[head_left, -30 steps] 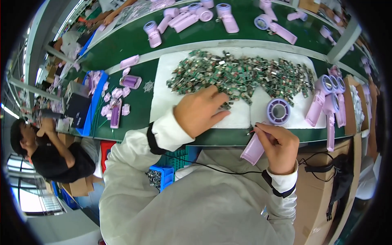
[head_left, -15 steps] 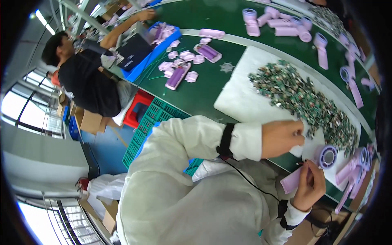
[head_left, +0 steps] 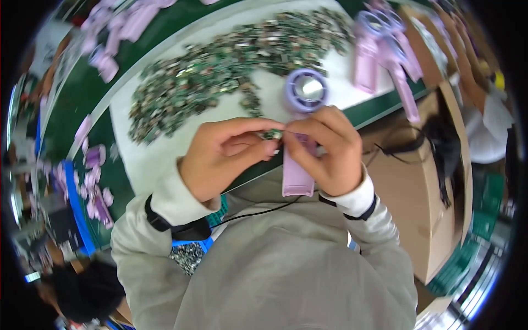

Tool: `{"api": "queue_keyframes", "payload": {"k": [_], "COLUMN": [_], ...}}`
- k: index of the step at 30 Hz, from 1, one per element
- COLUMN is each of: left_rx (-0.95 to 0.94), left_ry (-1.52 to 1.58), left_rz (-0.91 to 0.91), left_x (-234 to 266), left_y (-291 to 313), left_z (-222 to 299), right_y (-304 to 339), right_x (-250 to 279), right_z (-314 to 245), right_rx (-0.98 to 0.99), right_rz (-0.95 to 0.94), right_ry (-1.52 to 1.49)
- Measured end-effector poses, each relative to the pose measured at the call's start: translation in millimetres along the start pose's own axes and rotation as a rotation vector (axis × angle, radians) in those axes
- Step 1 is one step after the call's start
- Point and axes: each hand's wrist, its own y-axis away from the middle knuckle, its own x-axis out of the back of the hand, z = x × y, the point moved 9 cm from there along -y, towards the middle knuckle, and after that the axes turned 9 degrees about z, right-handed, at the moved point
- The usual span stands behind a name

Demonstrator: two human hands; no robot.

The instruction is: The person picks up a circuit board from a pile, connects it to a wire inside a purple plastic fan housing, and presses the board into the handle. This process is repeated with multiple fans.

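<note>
Between the thumb and fingers of my left hand [head_left: 220, 154] is a small green circuit board [head_left: 272, 133]. The fingertips of my right hand [head_left: 333, 148] are pinched together right beside the board; what they grip is too small to make out. Under my right hand lies a handheld fan [head_left: 297, 179] with a pink-lilac handle and a round purple head. Its handle reaches past the table edge towards me, partly hidden by my right fingers. Beyond my hands, a large heap of small circuit boards [head_left: 220, 66] covers much of a white foam sheet [head_left: 129, 159].
More pink fan bodies [head_left: 366, 69] lie to the right of the sheet, with others [head_left: 118, 27] at the far left. Pink parts [head_left: 91, 179] lie on the green table at left. A cardboard box [head_left: 407, 198] stands at right. Another person [head_left: 82, 289] is at lower left.
The view has swung to the right. My left hand has come from beside the board heap to my right hand, and now shows a circuit board in its fingers. Both hands meet over the fan.
</note>
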Motion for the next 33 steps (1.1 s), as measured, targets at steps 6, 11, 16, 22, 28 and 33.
{"api": "queue_keyframes", "payload": {"k": [6, 11, 16, 22, 28, 33], "left_rx": [-0.057, -0.108, -0.143, -0.243, -0.441, -0.634], "left_ry": [-0.043, -0.018, -0.017, -0.235, -0.413, -0.581], "left_rz": [-0.001, -0.045, -0.053, 0.005, 0.169, 0.249], "left_x": [-10.0, -14.9, -9.5, -10.7, 4.8, -7.9], "left_y": [-10.7, -14.4, -16.7, -14.5, -0.7, 9.7], "left_z": [6.5, 1.1, 0.9, 4.7, 7.5, 36.8], "right_y": [13.1, 11.3, 6.6, 8.0, 5.3, 11.1], "right_x": [17.9, 15.6, 13.6, 9.7, 4.4, 1.8], "right_z": [-3.5, -4.9, -7.6, -3.8, -18.1, -19.0], "right_rx": [-0.006, 0.007, 0.012, 0.066, 0.111, -0.02], "right_rz": [0.091, 0.074, 0.054, 0.043, 0.065, 0.054], "right_ry": [-0.04, -0.032, 0.016, 0.064, -0.02, -0.092]}}
